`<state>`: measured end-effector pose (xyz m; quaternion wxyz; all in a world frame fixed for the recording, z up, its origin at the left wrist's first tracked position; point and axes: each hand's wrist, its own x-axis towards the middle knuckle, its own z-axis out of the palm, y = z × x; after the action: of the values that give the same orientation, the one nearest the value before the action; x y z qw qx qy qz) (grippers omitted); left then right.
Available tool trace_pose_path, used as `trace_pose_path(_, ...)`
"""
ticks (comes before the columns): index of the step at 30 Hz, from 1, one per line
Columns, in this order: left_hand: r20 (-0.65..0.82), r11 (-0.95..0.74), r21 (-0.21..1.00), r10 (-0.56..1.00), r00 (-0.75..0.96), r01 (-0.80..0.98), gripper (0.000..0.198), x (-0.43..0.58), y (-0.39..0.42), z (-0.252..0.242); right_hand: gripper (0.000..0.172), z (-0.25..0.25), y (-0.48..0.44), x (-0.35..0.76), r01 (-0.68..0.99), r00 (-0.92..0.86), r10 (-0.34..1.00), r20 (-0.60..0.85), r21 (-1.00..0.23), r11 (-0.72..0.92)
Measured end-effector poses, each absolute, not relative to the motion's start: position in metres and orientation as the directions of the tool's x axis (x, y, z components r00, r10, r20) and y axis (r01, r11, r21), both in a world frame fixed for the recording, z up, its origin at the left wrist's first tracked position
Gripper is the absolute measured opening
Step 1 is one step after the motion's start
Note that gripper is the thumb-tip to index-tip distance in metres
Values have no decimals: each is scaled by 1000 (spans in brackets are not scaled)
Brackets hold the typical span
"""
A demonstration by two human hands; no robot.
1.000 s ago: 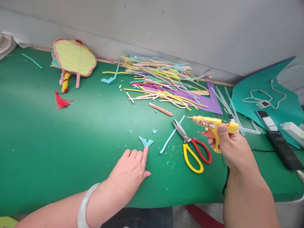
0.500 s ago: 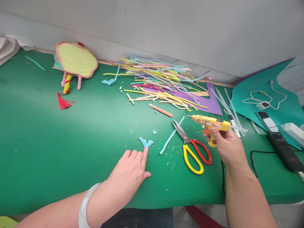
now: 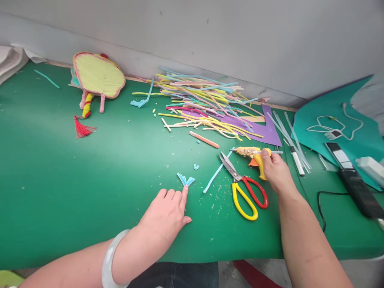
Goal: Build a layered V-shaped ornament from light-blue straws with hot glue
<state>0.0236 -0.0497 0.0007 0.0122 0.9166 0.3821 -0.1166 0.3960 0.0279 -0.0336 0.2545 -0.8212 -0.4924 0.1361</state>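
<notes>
My left hand (image 3: 165, 212) is grasping nothing; its index fingertip is pressing the light-blue V-shaped piece (image 3: 183, 180) onto the green tabletop (image 3: 75, 192). The V's strips are already sitting together, I judge, while a small U-shaped piece (image 3: 196, 167) and a longer blue strip (image 3: 214, 177) are lying separate to its right. My right hand (image 3: 276, 172) is clasping the yellow glue gun (image 3: 249, 152), nozzle well apart from the V. The widest room is lying leftward; scissors (image 3: 237, 177) are crowding the middle; the tabletop's front edge is running beneath both forearms.
</notes>
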Motion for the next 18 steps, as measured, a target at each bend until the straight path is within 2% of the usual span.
trace_pose_path(3,-217,-712,-78,695,685,698,70,23,-50,-1,56,-31,30,396,797,522,852,39,-378,-471)
trace_pose_path(5,-203,-711,-89,698,686,697,70,23,-51,-1,55,-25,27,391,817,530,844,80,-315,-483)
trace_pose_path(7,-192,-709,-94,702,686,699,70,23,-52,-2,53,-14,21,380,840,531,829,176,-243,-486)
trace_pose_path(9,-192,-710,-90,700,688,698,70,22,-52,-1,45,-1,14,360,884,466,824,323,-213,-417)
trace_pose_path(11,-192,-711,-76,698,690,699,70,22,-52,-1,33,12,7,331,915,368,847,384,-311,-257)
trace_pose_path(13,-190,-707,-64,701,687,704,69,22,-52,-1,22,19,4,297,873,228,944,239,-480,-89)
trace_pose_path(15,-189,-705,-67,704,685,706,69,22,-52,-1,17,19,6,265,802,55,997,45,-597,-18)
trace_pose_path(18,-185,-710,-93,701,688,698,70,23,-51,-2,13,9,16,233,797,-59,995,-77,-604,1)
